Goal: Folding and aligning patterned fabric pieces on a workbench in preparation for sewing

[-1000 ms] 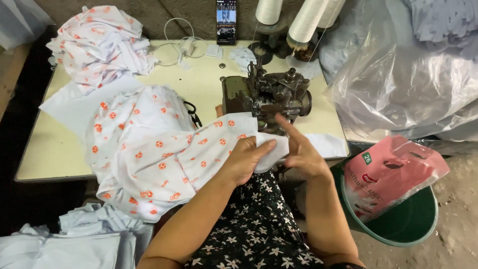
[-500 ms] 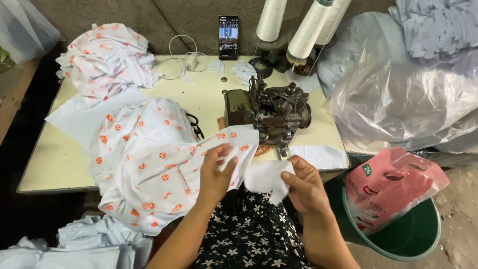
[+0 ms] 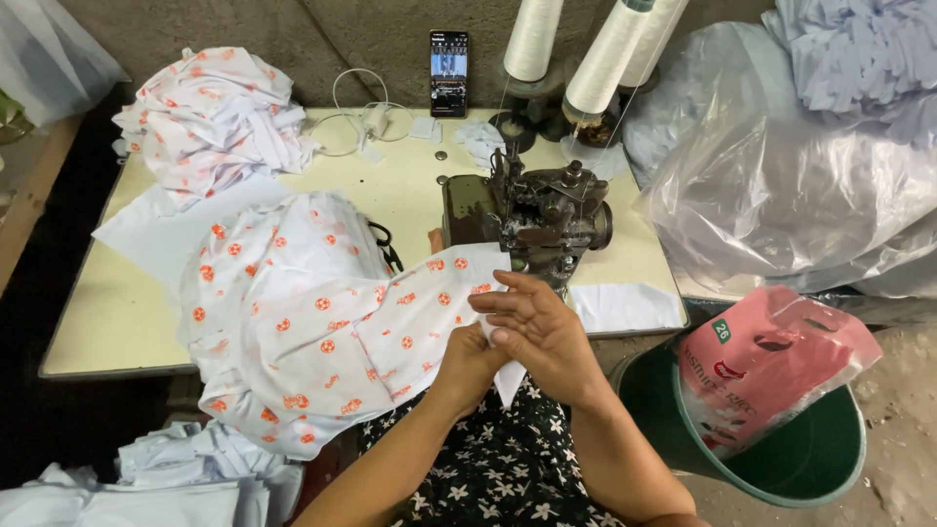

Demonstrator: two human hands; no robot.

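Sewing table [image 3: 127, 322] (hands [image 3: 517, 342] on dotted fabric [image 3: 322, 332])

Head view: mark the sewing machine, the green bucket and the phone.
sewing machine [image 3: 532, 210], head view, on its dark metal body.
green bucket [image 3: 825, 459], head view, on its inner wall.
phone [image 3: 448, 60], head view, on its screen.

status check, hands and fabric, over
Both hands on the fabric at the table edge: left hand grips underneath, right hand lies over it. Sewing machine just behind, untouched. Nothing between.
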